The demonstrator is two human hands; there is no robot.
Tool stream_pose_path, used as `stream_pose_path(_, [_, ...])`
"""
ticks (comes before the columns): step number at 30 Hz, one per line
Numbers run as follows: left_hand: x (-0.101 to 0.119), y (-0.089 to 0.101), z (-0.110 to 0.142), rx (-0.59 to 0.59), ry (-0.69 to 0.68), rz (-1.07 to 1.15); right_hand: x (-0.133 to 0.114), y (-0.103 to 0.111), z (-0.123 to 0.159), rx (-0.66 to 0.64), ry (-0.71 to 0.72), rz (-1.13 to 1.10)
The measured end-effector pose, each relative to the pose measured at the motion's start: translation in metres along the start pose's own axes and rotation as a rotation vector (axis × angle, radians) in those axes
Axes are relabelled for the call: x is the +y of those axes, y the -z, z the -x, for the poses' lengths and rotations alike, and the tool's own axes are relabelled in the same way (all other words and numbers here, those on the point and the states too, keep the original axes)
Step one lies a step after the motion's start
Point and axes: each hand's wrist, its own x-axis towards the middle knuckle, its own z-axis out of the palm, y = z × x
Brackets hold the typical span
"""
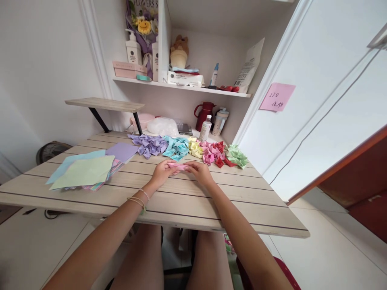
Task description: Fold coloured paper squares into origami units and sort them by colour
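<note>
A small folded piece of pink paper (177,166) is held level between both hands, just above the middle of the wooden table. My left hand (163,172) grips its left end, with fingers closed on it. Its right end is pinched by the fingers of my right hand (199,172). Behind the hands lies a row of folded paper pieces: a purple heap (148,145), a blue heap (176,148), a few yellow ones (195,148), pink ones (212,152), red ones (220,161) and green ones (237,155).
Loose coloured paper sheets (86,171) lie stacked at the left of the table (187,201). A small raised shelf (104,104) stands at the back left. Behind the folded pieces are a clear bottle (205,128), a dark red jug (204,114) and a tumbler (220,121).
</note>
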Motion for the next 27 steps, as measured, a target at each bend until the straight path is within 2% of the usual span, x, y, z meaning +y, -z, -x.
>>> stream_pose_path(4, [-0.004,0.000,-0.001,-0.036,-0.003,0.037,0.002,0.003,0.000,0.002,0.039,0.031])
stream_pose_path(8, [-0.006,-0.001,-0.001,-0.072,-0.015,-0.035,-0.001,0.002,0.001,-0.023,0.017,-0.081])
stream_pose_path(12, [-0.007,0.000,0.003,-0.091,-0.033,-0.132,-0.005,0.010,0.000,0.014,0.025,-0.027])
stream_pose_path(14, [-0.007,0.001,0.007,-0.089,-0.063,-0.241,-0.003,0.022,-0.003,0.172,0.047,0.022])
stream_pose_path(17, [0.000,0.005,0.014,-0.090,-0.143,-0.494,0.006,0.045,-0.006,0.578,0.057,0.088])
stream_pose_path(19, [0.012,0.009,0.019,-0.099,-0.221,-0.697,0.014,0.061,-0.006,0.703,0.044,0.180])
stream_pose_path(20, [0.019,0.012,0.022,-0.100,-0.273,-0.805,0.019,0.068,-0.006,0.710,0.031,0.235])
stream_pose_path(23, [0.047,0.028,0.034,-0.103,-0.408,-1.102,0.030,0.080,-0.002,0.540,-0.005,0.436])
stream_pose_path(25, [0.065,0.046,0.047,-0.066,-0.439,-1.254,0.033,0.082,0.000,0.481,-0.021,0.518])
stream_pose_path(27, [0.081,0.069,0.064,0.014,-0.431,-1.390,0.033,0.079,0.001,0.477,-0.009,0.554])
